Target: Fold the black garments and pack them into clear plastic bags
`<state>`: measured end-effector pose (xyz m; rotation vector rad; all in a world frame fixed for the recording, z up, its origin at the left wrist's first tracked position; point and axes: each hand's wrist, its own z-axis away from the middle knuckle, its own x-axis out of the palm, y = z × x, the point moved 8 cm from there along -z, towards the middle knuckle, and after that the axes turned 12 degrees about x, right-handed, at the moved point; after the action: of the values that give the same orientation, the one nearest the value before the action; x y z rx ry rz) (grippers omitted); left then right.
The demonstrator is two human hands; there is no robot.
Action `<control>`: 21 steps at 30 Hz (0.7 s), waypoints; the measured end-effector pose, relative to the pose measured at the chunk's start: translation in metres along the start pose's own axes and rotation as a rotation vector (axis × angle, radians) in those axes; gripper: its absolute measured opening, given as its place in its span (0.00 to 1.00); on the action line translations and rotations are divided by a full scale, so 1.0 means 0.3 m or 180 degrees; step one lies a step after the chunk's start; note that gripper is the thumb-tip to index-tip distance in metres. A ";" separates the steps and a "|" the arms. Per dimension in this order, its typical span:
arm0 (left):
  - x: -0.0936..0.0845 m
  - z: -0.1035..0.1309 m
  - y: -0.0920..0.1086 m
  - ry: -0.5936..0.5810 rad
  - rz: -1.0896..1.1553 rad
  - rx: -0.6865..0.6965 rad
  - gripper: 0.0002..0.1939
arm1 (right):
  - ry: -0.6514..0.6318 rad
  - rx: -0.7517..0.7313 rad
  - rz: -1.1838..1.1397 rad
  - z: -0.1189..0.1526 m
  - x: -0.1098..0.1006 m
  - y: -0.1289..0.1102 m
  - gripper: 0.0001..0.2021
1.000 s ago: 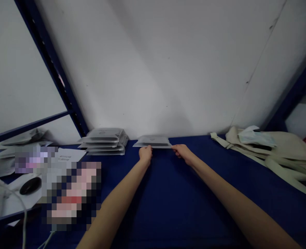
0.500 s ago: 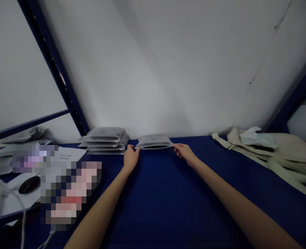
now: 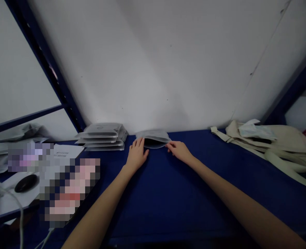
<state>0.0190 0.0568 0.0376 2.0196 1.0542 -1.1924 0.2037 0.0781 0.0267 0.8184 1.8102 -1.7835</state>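
A frosted zip bag point(image 3: 155, 134) lies at the back of the blue table, against the wall. Its near edge gapes, and the inside looks dark. My left hand point(image 3: 137, 152) rests palm down on the bag's left front corner, thumb apart from the fingers. With thumb and fingers pinched, my right hand point(image 3: 178, 149) grips the right end of the bag's mouth. Just left of my left hand is a stack of similar frosted zip bags point(image 3: 103, 136).
On the left lie papers point(image 3: 65, 150), a black computer mouse point(image 3: 26, 183), grey plastic packages point(image 3: 18, 138) and a white cable point(image 3: 20, 214). Cream canvas bags with straps point(image 3: 285, 141) are heaped on the right. The white wall point(image 3: 153, 69) closes off the back.
My left hand has let go of the bag's left corner and spread its fingers over the front edge. The bag's mouth has opened wider. My right hand has shifted slightly left.
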 end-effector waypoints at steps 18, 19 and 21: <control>0.033 -0.008 -0.003 0.0145 0.0548 0.0250 0.28 | 0.0341 -0.1612 0.2218 -0.028 0.229 -0.256 0.16; 0.035 -0.007 -0.009 0.0160 0.0587 0.0233 0.28 | 0.0325 -0.1624 0.2185 -0.031 0.228 -0.259 0.16; 0.036 -0.008 -0.022 0.0220 0.0653 0.0217 0.28 | 0.0271 -0.1733 0.2105 -0.026 0.220 -0.261 0.15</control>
<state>0.0178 0.0658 0.0286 2.1763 0.8242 -1.0712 0.1027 0.0936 0.0375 1.0953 1.6761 -0.8057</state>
